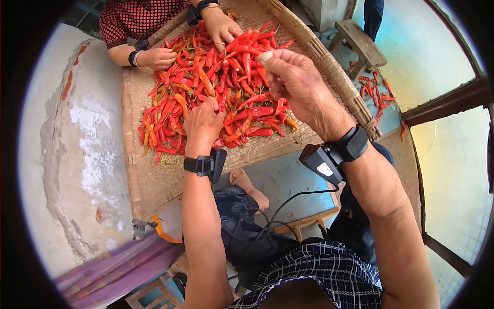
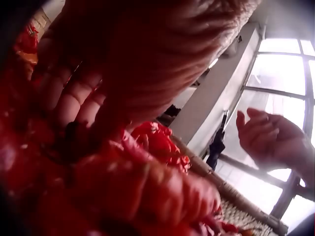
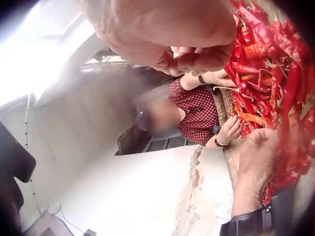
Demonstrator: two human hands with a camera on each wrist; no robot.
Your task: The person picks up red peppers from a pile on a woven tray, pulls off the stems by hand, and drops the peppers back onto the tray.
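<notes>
A large heap of red and orange chili peppers [image 1: 257,113] lies on a woven bamboo tray [image 1: 154,177]. My left hand [image 1: 203,123] is down at the near side of the heap, its fingers curled round a chili pepper mostly hidden by the hand. Peppers press close about those fingers in the left wrist view. Above the right part of the heap my right hand [image 1: 298,85] is raised, thumb tip against the index finger and the other fingers curled in. Nothing shows between its fingertips in the left wrist view [image 2: 273,140].
Across the tray another person's hands [image 1: 221,28] touch the peppers. A wooden bench [image 1: 360,44] stands beyond the tray's right rim, with loose peppers [image 1: 378,95] on the floor near it. A worn wall [image 1: 87,149] borders the left side. Black cables [image 1: 278,211] hang below my right wrist.
</notes>
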